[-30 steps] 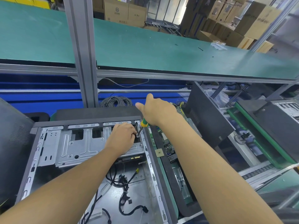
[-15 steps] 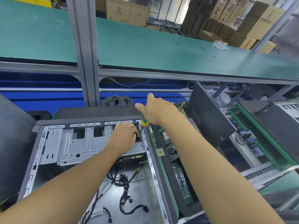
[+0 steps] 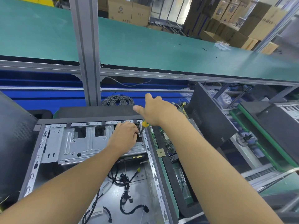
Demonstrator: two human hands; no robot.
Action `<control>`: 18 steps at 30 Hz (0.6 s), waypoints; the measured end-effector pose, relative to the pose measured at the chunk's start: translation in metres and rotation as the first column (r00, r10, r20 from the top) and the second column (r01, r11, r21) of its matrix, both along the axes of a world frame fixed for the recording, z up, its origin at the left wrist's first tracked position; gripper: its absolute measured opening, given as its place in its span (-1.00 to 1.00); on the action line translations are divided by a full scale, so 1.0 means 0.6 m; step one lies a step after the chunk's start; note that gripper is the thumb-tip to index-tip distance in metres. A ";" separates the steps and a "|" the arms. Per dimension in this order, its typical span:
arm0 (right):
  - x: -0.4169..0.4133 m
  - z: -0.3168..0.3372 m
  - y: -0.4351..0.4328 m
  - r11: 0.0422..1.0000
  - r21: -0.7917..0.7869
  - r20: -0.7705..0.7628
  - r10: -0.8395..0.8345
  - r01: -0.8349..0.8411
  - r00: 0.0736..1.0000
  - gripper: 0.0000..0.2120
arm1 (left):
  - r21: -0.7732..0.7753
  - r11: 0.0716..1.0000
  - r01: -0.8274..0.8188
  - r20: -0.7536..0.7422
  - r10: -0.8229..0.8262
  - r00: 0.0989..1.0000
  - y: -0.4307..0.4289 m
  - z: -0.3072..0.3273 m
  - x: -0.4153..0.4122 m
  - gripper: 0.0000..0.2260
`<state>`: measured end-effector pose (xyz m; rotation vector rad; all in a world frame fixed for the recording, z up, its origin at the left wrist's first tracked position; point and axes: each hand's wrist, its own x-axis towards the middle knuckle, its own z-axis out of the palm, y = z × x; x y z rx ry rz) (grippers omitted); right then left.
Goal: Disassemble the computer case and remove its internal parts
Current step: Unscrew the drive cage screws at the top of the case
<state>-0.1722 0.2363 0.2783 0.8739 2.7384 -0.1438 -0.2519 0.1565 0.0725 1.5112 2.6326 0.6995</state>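
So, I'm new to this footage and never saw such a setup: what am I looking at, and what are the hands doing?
One camera, worn on a person's head, looks down at their bare arms; there is no robot. An open grey metal computer case lies below, with a silver drive bracket and loose black cables inside. The right hand has a yellow-and-green-handled screwdriver in its grip, tip down at the bracket's corner. The left hand rests on the bracket beside the tip. A green circuit board lies to the right; a green conveyor belt runs behind.
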 end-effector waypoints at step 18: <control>0.003 0.005 0.003 0.994 -0.081 0.029 0.082 -0.080 0.996 -0.66 | -0.018 1.000 0.001 -0.002 -0.001 1.000 0.000 0.002 0.001 -0.71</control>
